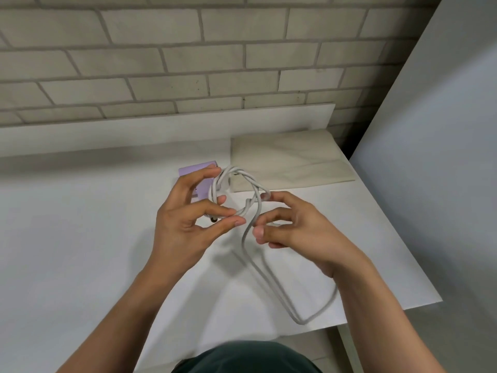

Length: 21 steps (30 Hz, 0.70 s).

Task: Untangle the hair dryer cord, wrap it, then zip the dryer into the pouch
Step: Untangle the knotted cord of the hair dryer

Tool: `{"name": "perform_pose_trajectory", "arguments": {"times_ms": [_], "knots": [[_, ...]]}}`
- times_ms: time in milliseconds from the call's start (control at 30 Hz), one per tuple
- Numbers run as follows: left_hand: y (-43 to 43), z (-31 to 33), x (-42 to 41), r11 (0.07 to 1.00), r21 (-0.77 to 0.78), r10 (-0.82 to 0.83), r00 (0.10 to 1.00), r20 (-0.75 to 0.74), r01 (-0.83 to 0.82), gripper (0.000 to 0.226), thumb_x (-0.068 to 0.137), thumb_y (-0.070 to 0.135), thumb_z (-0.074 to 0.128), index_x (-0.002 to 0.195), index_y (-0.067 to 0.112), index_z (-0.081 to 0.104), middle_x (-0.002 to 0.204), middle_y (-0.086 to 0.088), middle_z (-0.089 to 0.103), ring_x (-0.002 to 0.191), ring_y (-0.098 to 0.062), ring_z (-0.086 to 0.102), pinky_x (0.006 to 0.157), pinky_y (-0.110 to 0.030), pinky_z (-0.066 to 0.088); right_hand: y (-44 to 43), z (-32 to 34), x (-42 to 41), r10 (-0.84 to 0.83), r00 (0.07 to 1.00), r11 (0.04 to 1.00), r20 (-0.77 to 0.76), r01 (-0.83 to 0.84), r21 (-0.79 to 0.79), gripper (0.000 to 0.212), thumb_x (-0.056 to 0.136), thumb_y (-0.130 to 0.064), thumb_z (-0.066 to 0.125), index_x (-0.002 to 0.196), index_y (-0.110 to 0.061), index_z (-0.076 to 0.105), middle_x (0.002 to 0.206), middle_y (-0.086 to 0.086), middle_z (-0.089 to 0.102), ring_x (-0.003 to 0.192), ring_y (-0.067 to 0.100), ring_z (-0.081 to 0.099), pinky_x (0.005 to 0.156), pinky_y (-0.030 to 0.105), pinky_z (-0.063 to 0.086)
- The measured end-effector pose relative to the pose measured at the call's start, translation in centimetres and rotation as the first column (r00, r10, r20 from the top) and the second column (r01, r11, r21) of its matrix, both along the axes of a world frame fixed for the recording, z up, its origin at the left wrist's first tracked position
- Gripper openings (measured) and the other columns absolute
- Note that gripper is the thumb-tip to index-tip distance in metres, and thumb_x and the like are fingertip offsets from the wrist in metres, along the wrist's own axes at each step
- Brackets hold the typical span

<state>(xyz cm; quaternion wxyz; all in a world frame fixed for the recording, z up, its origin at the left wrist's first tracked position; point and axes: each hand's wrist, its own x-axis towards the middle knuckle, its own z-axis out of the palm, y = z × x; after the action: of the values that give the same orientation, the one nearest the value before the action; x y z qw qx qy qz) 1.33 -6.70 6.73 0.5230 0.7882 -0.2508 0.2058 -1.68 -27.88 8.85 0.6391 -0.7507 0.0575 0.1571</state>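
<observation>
**Both hands work a twisted cord above the table**

A pale brick wall fills the top of the view. Below it lies a white table, with a low white ledge along its far edge against the wall. A plain white panel stands on the right, beside the table.

A beige pouch lies flat on the far right part of the table, near the ledge. Whether its zip is open cannot be told from here.

The white cord is held up over the middle of the table, in front of the pouch. Its upper part is coiled into a rough ring with strands twisted round each other. From the ring a long loop hangs towards the person and reaches the table's near edge on the right.

The left hand holds the left side of the ring, with thumb and forefinger pinching a strand at the bottom and the other fingers curled round the coil. The right hand grips the cord on the ring's right side, its fingers curled about the strand where the loop drops away.

The lilac dryer sits on the table just behind the left hand, which hides most of it. The pouch lies to its right.
</observation>
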Motion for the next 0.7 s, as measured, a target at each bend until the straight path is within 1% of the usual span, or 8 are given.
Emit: {"name": "perform_pose_trajectory", "arguments": {"times_ms": [133, 233, 333, 433, 500, 567, 633, 700], "knots": [[0.1, -0.6, 0.4, 0.998, 0.045, 0.033, 0.998, 0.059, -0.035, 0.019, 0.069, 0.013, 0.091, 0.086, 0.009, 0.082, 0.136, -0.011, 0.058, 0.132, -0.023, 0.055, 0.099, -0.01, 0.044, 1.6, -1.4, 0.1, -0.13, 0.991, 0.978, -0.017, 0.131, 0.162, 0.044, 0.09, -0.007, 0.078, 0.126, -0.02, 0.055, 0.098, 0.012, 0.077, 0.098, 0.032, 0.076, 0.09, 0.043, 0.059], [0.3, -0.5, 0.3, 1.0, 0.02, 0.002, 1.0, 0.029, -0.003, 0.019, 0.07, 0.015, 0.09, 0.087, 0.012, 0.082, 0.142, -0.007, 0.056, 0.136, -0.021, 0.053, 0.099, -0.011, 0.046, 2.3, -1.7, 0.2, -0.282, 0.959, 0.928, -0.003, 0.274, 0.252, 0.044, 0.089, -0.007, 0.08, 0.123, -0.019, 0.053, 0.089, 0.007, 0.076, 0.096, 0.031, 0.076, 0.082, 0.037, 0.06], [0.2, 0.0, 0.3, 0.998, -0.061, -0.029, 0.986, -0.165, 0.019, 0.028, 0.069, 0.018, 0.091, 0.093, 0.02, 0.076, 0.15, 0.006, 0.051, 0.137, -0.018, 0.053, 0.097, -0.02, 0.053, 2.8, -1.6, 0.1, -0.385, 0.92, 0.91, 0.081, 0.363, 0.198, 0.038, 0.09, -0.005, 0.078, 0.116, -0.02, 0.055, 0.086, 0.001, 0.075, 0.083, 0.028, 0.077, 0.079, 0.038, 0.062], [-0.2, 1.2, 0.5, 0.967, -0.247, -0.17, 0.88, -0.443, 0.062, 0.069, 0.068, 0.003, 0.09, 0.126, 0.025, 0.059, 0.138, 0.003, 0.062, 0.122, -0.019, 0.066, 0.099, -0.036, 0.057, 3.0, -1.6, -0.1, -0.388, 0.872, 0.918, 0.298, 0.394, 0.042, 0.021, 0.089, -0.007, 0.077, 0.099, -0.024, 0.067, 0.084, 0.001, 0.072, 0.073, 0.024, 0.074, 0.081, 0.049, 0.061], [-0.5, 1.8, 0.8, 0.946, -0.322, -0.198, 0.818, -0.539, 0.016, 0.088, 0.073, 0.006, 0.086, 0.146, 0.032, 0.043, 0.128, -0.002, 0.069, 0.11, -0.019, 0.071, 0.093, -0.038, 0.06, 2.9, -1.4, -0.4, -0.357, 0.843, 0.913, 0.404, 0.407, -0.043, 0.021, 0.091, -0.01, 0.075, 0.094, -0.03, 0.07, 0.081, -0.004, 0.07, 0.067, 0.021, 0.07, 0.075, 0.046, 0.06], [-0.5, 2.3, 1.2, 0.917, -0.393, -0.198, 0.779, -0.595, -0.067, 0.081, 0.081, 0.019, 0.078, 0.151, 0.031, 0.039, 0.116, -0.004, 0.074, 0.094, -0.023, 0.074, 0.088, -0.041, 0.061, 3.0, -1.0, -0.7, -0.334, 0.828, 0.907, 0.45, 0.412, -0.084, 0.021, 0.093, -0.014, 0.073, 0.092, -0.035, 0.071, 0.079, -0.008, 0.069, 0.064, 0.021, 0.065, 0.066, 0.042, 0.056], [-0.3, 2.6, 1.5, 0.927, -0.366, -0.172, 0.77, -0.614, -0.085, 0.057, 0.088, 0.025, 0.071, 0.143, 0.024, 0.054, 0.109, -0.008, 0.076, 0.078, -0.024, 0.072, 0.081, -0.044, 0.061, 3.0, -0.7, -1.0, -0.319, 0.82, 0.903, 0.475, 0.415, -0.111, 0.018, 0.095, -0.019, 0.071, 0.091, -0.036, 0.071, 0.078, -0.012, 0.068, 0.062, 0.02, 0.063, 0.059, 0.037, 0.052], [0.0, 2.7, 1.6, 0.958, -0.284, -0.147, 0.781, -0.607, -0.04, 0.032, 0.096, 0.02, 0.067, 0.128, 0.02, 0.069, 0.106, -0.012, 0.075, 0.068, -0.023, 0.069, 0.073, -0.044, 0.061, 3.1, -0.6, -1.1, -0.311, 0.814, 0.897, 0.491, 0.422, -0.131, 0.015, 0.096, -0.022, 0.07, 0.089, -0.035, 0.071, 0.076, -0.016, 0.067, 0.058, 0.016, 0.061, 0.053, 0.029, 0.046]]}}
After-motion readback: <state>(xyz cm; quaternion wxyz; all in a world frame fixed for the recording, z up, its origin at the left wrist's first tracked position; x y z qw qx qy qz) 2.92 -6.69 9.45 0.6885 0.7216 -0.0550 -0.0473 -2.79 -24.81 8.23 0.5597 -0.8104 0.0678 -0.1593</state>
